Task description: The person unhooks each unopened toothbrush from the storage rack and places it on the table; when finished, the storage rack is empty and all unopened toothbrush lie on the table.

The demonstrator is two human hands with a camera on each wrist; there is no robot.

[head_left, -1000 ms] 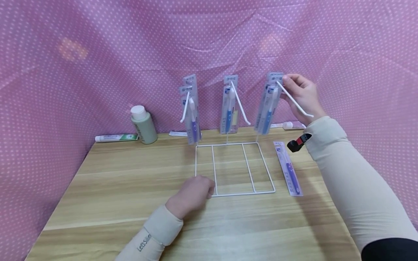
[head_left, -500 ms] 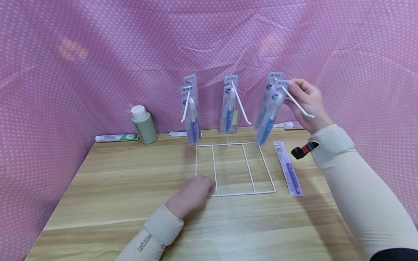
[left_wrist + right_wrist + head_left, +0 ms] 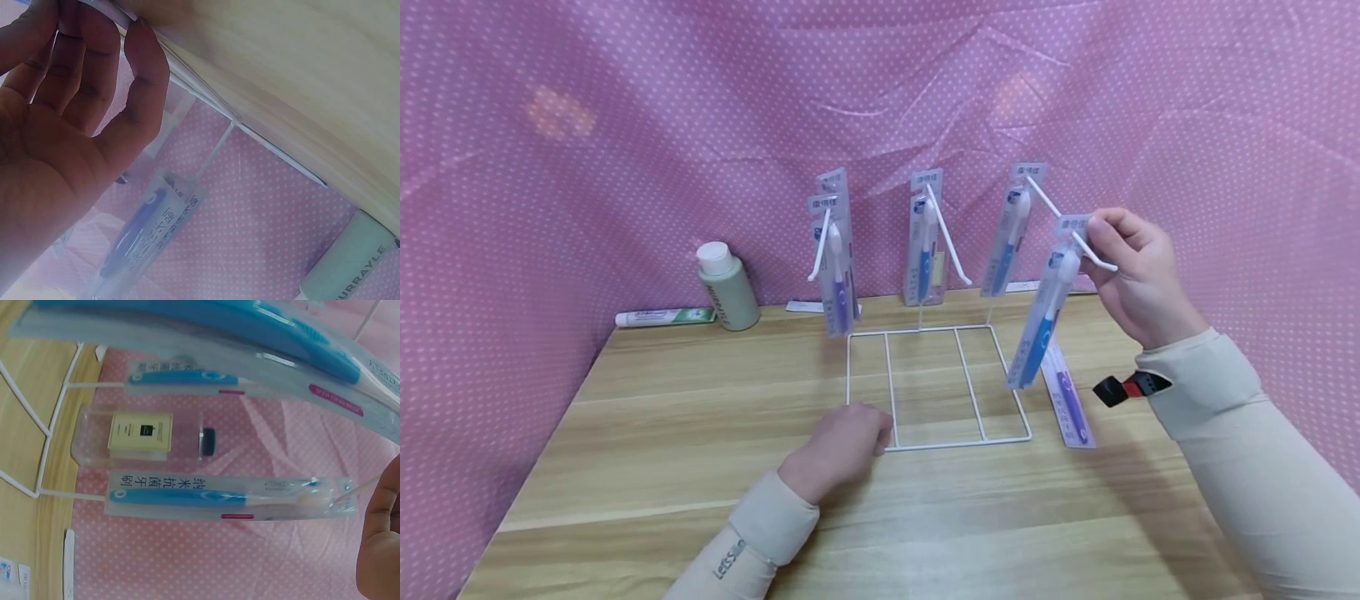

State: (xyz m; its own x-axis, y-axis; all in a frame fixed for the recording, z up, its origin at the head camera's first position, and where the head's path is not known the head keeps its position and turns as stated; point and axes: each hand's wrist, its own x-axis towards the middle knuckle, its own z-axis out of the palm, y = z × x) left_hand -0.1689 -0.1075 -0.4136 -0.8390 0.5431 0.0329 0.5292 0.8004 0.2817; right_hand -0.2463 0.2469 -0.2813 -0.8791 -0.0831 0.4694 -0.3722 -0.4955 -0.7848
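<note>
Toothbrush pack point(image 3: 1047, 312) I pinch, one o'clock: clear plastic, glossy, smooth
My rack point(image 3: 970, 384), twelve o'clock: white-coated wire, metal-looking, smooth
Tabletop point(image 3: 670, 425): wood-grained, smooth, faintly glossy
Backdrop point(image 3: 700, 125), twelve o'clock: dotted cloth, creased, slightly shiny
Bottle point(image 3: 734, 297), eleven o'clock: matt plastic by its look

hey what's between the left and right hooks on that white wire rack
In the head view, the middle hook with a packaged blue toothbrush on it; a clear bottle stands partly hidden behind.
</note>
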